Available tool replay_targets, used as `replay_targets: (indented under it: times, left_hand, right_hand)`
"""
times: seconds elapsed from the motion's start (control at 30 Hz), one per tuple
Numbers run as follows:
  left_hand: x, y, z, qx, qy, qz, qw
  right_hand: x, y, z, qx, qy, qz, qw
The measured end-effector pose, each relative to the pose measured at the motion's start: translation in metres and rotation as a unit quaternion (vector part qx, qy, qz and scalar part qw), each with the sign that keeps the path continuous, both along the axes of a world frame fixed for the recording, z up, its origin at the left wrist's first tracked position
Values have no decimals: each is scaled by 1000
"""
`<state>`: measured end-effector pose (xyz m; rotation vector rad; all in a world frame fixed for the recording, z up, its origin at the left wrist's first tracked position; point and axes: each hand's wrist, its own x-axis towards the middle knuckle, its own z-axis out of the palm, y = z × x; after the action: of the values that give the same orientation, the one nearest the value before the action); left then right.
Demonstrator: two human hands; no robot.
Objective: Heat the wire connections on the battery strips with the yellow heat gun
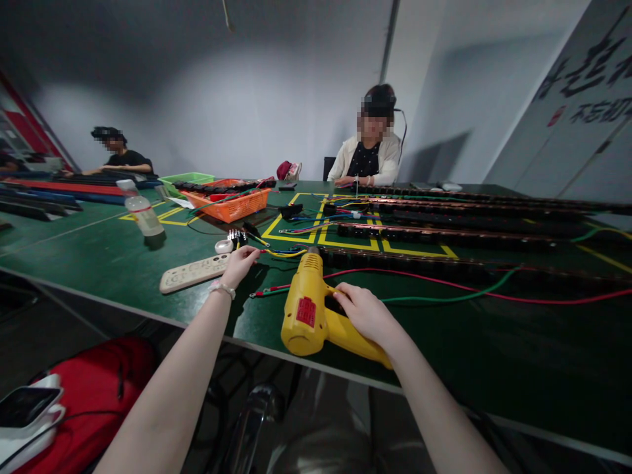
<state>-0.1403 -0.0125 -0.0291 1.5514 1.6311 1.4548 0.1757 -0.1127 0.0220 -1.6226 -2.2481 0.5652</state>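
My right hand is wrapped round the handle of a yellow heat gun, whose nozzle points away from me over the table. My left hand pinches the end of a wire bundle with yellow and blue strands, just left of the nozzle. Below that hand lies a beige power strip, with a white round piece at its far edge. Red and green wires with ring terminals rest between my left hand and the heat gun.
Long dark strips with wires lie across the right of the green table. An orange basket, a green basket and a plastic bottle stand farther left. One person sits opposite; another is far left.
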Motion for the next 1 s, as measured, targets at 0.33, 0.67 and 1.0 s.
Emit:
replay_targets:
  times: [0.33, 0.67, 1.0]
  left_hand:
    - [3, -3, 4, -5, -12, 7, 1000]
    - [3, -1, 4, -3, -7, 13, 1000]
    - [1, 0, 4, 5, 2, 14, 1000]
  right_hand:
    - [-6, -1, -3, 10, -14, 16, 1000]
    - [-51, -6, -3, 21, -21, 43, 999]
    - [-80, -7, -5, 25, -5, 62, 998]
